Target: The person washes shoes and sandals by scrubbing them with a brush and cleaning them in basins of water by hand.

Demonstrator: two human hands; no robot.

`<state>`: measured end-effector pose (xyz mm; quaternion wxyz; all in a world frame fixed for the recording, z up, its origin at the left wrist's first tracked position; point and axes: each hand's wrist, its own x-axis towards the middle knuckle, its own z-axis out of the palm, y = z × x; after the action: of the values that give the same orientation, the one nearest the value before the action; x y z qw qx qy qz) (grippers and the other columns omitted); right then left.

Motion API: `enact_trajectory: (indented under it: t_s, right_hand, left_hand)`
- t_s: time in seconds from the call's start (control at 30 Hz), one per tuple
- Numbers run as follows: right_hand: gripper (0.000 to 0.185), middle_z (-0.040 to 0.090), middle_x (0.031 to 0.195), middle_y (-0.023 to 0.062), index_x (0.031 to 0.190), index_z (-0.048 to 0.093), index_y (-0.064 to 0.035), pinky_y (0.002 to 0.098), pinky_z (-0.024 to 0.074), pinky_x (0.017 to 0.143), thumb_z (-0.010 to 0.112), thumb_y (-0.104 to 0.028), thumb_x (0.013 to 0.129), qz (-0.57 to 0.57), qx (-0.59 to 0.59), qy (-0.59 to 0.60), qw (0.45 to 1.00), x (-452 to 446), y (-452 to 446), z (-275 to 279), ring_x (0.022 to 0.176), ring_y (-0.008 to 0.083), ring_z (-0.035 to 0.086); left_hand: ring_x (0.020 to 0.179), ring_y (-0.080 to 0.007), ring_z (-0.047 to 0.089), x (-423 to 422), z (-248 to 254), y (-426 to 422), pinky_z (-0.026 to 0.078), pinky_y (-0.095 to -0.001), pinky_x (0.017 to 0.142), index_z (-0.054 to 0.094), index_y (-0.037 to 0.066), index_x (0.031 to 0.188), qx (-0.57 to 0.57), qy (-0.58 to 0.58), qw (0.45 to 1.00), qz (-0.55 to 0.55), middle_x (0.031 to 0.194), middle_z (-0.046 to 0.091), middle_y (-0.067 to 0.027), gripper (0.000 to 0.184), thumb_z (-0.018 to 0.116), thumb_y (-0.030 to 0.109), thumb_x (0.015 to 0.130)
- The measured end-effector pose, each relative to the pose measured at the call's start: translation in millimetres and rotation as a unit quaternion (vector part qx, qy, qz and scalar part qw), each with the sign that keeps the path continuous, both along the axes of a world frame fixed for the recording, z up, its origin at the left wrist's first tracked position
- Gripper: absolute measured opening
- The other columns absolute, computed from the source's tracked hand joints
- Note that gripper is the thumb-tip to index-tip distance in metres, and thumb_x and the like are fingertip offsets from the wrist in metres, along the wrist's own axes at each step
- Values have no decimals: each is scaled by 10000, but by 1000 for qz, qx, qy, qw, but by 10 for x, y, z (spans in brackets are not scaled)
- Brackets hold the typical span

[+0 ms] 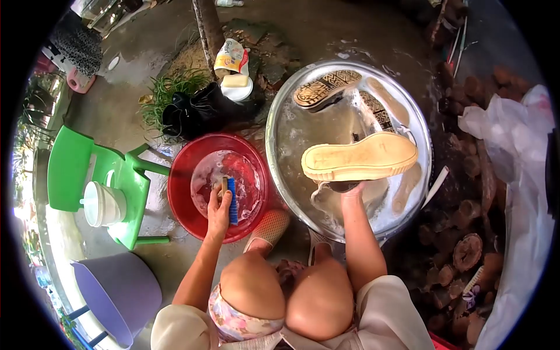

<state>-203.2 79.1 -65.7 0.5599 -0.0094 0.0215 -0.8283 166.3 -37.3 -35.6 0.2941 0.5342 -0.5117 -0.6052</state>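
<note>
Over the red basin (179,204) of soapy water, my left hand (219,211) grips a scrub brush (233,201) with blue bristles. My right hand (352,191) holds a shoe (360,156) sole up above the large metal basin (276,169); the pale yellow sole faces the camera and hides most of the upper and some of my fingers. Within the metal basin, in sudsy water, lie a patterned shoe sole (326,87), another patterned sole (376,111) partly under foam, and pale insoles (406,188) along the right side.
A green chair (131,181) bearing a white tub (108,204) stands at left, above a purple bucket (119,294). Black boots (195,111), a soap bar (235,80) on a white dish and a packet (232,56) sit beyond the red basin. Stacked logs (466,253) and plastic sheeting (525,175) lie right.
</note>
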Motion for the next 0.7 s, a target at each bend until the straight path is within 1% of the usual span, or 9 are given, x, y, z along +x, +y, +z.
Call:
enact_trajectory:
  t_s: [0.07, 0.2, 0.23, 0.33, 0.47, 0.53, 0.57, 0.63, 0.7]
  right_hand:
    - [751, 468, 1464, 174, 1423, 478, -103, 631, 332, 1092, 422, -655, 916, 34, -18, 11, 999, 35, -24, 177, 1312, 428, 457]
    - [795, 439, 1490, 173, 1433, 475, -123, 665, 281, 1103, 433, -698, 885, 61, -21, -2, 998, 2, -48, 468, 1345, 442, 418]
    - [810, 428, 1499, 172, 1435, 476, -133, 675, 260, 1106, 435, -715, 872, 64, -14, -19, 998, -10, -46, 535, 1358, 446, 401]
    - [829, 430, 1501, 163, 1416, 497, -130, 665, 263, 1110, 416, -739, 860, 75, -57, -60, 994, 33, -49, 847, 1353, 443, 410]
    - [709, 526, 1411, 166, 1363, 531, -85, 599, 365, 1077, 476, -625, 908, 10, -2, 25, 1000, 24, -114, 1093, 1268, 400, 504]
    - [703, 554, 1380, 160, 1372, 529, -102, 557, 409, 1063, 469, -629, 911, -64, 23, 97, 993, 84, -158, 1268, 1257, 381, 521]
    - [549, 639, 1232, 148, 1269, 594, -73, 495, 480, 998, 478, -504, 949, -170, 199, 166, 951, 134, -166, 1349, 1157, 350, 590]
    - [457, 667, 1134, 132, 1191, 620, -67, 463, 518, 933, 453, -425, 961, -158, 238, 121, 950, 130, -147, 1450, 1059, 321, 633]
    - [347, 695, 986, 117, 1070, 647, -67, 439, 560, 823, 431, -316, 961, -113, 223, 111, 962, 95, -149, 1499, 892, 292, 678]
  left_hand:
    - [941, -129, 568, 24, 40, 48, 470, -269, 857, 472, 23, 1378, -21, -17, 999, -40, 1114, 619, -73, 464, 582, 251, 989]
    - [958, -274, 634, 149, -293, 88, 489, -371, 871, 459, 19, 1374, -130, -126, 979, -95, 1074, 659, -189, 491, 585, 286, 981]
    - [1014, -394, 636, 181, -319, 77, 483, -433, 893, 463, 33, 1353, -81, -156, 979, -108, 1105, 638, -285, 491, 601, 289, 958]
    - [1030, -447, 615, 319, -687, 60, 483, -470, 886, 484, 52, 1315, -116, -199, 958, -173, 1124, 622, -305, 477, 625, 287, 925]
    - [1045, -445, 608, 375, -743, 193, 496, -507, 881, 512, 90, 1284, -194, -362, 868, -278, 1134, 621, -259, 481, 648, 305, 876]
    - [1078, -421, 607, 349, -703, 192, 488, -510, 917, 533, 122, 1293, -124, -407, 839, -340, 1263, 569, -233, 484, 610, 378, 890]
    - [1101, -413, 598, 367, -807, 175, 481, -508, 932, 540, 130, 1301, -111, -413, 827, -366, 1295, 551, -226, 491, 599, 399, 894]
    - [1218, -378, 534, 305, -840, 118, 439, -478, 1003, 555, 147, 1336, -126, -452, 784, -406, 1365, 508, -213, 534, 544, 475, 914]
    - [1255, -387, 497, 103, -623, 82, 415, -470, 1033, 557, 125, 1339, -153, -335, 872, -323, 1357, 517, -214, 552, 570, 470, 909]
